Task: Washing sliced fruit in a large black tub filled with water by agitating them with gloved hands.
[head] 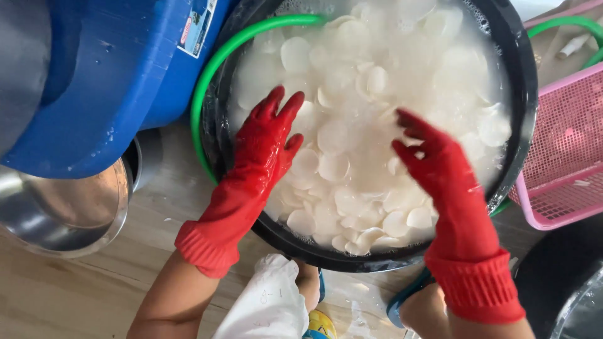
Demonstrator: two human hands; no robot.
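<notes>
A big black basin (pixel 524 107) holds milky water and a thick layer of thin white round slices (pixel 352 107). Both my hands wear red rubber gloves. My left hand (pixel 270 135) lies flat on the slices at the basin's left side, fingers spread. My right hand (pixel 430 157) hovers over the slices on the right, fingers apart and slightly curled, holding nothing that I can see. A green hose (pixel 217 72) curves along the basin's left rim.
A blue plastic tub (pixel 107 75) stands at the upper left, a steel bowl (pixel 63 213) below it. A pink mesh basket (pixel 565 157) sits to the right, another dark vessel (pixel 559 282) at the lower right. My knees and sandals show below the basin on the wooden floor.
</notes>
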